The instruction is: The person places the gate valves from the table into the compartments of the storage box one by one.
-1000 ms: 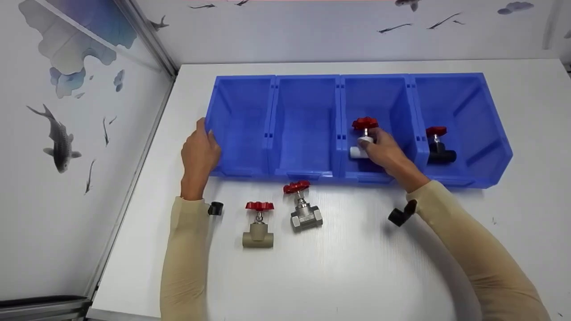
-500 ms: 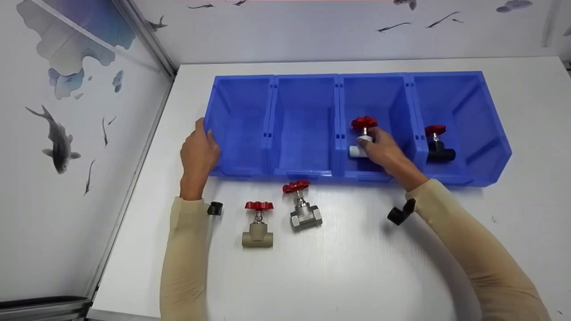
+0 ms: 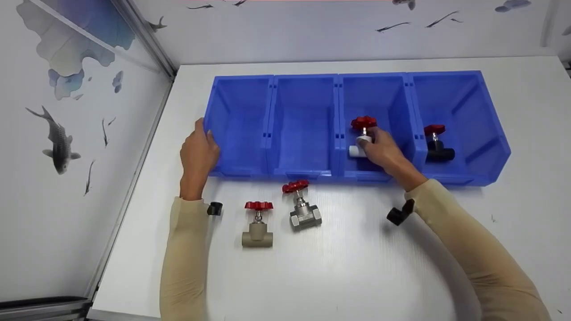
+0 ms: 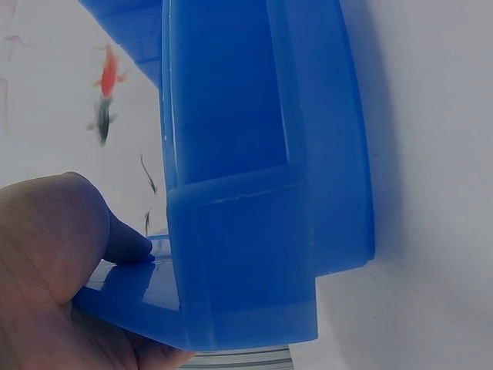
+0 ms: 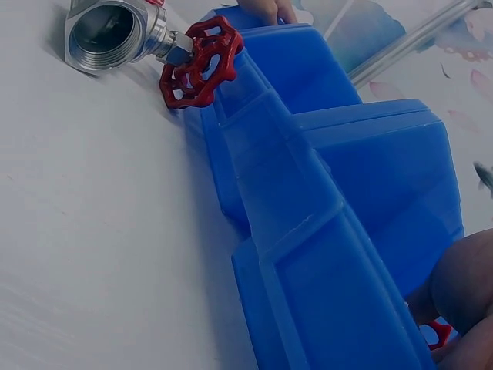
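Observation:
My right hand point(image 3: 384, 150) reaches into the third blue bin point(image 3: 374, 84) from the left and pinches a white valve point(image 3: 357, 151) with a red handwheel just below its wheel. In the right wrist view only a bit of that red wheel point(image 5: 437, 334) shows past the fingers. My left hand point(image 3: 199, 149) grips the left side wall of the leftmost blue bin point(image 3: 241, 82); the left wrist view has the thumb over the rim of its wall point(image 4: 139, 285). A black valve point(image 3: 440, 154) with a red handwheel sits in the rightmost bin point(image 3: 484, 133).
In front of the bins, a tan valve point(image 3: 257, 236) and a silver metal valve point(image 3: 306, 216), both with red handwheels, lie on the white table point(image 3: 339, 272). The second bin point(image 3: 305, 133) stands between the outer ones. A printed wall panel point(image 3: 89, 147) rises at the left.
Apart from a very slight shift of the head view, nothing differs. Both hands keep their places, the right on the white valve and the left on the bin wall.

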Available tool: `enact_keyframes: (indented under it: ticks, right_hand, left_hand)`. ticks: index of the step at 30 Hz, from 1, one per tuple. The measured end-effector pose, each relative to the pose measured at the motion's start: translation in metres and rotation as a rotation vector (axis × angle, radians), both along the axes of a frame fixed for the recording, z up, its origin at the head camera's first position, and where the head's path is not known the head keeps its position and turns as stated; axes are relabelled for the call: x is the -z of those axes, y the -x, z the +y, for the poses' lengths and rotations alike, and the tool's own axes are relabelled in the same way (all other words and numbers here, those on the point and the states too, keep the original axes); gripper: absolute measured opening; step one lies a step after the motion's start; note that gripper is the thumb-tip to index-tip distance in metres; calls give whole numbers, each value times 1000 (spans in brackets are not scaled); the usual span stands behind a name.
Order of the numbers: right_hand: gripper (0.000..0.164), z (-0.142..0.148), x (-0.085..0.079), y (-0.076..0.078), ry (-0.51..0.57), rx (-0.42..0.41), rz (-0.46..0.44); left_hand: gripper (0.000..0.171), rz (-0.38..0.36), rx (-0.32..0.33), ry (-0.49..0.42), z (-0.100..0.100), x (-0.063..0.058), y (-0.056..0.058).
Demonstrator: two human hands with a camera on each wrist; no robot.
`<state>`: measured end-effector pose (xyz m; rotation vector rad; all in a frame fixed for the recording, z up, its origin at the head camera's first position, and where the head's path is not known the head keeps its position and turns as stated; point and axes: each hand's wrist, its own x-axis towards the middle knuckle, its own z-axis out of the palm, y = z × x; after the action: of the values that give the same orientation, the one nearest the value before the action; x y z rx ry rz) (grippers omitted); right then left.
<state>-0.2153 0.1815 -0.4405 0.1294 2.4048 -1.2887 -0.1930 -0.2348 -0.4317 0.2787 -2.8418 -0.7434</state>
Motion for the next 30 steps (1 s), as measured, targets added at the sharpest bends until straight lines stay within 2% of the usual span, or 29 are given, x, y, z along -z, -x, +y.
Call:
enact_keyframes:
  ticks: [17, 30]
  right_hand:
    - [63, 0, -1, 0, -35, -4, 46]
    - [67, -3, -3, -3, -17, 2, 10]
  left_hand:
    - [46, 7, 5, -2, 0, 0, 1]
    - [46, -1, -3, -3, 1, 0, 1]
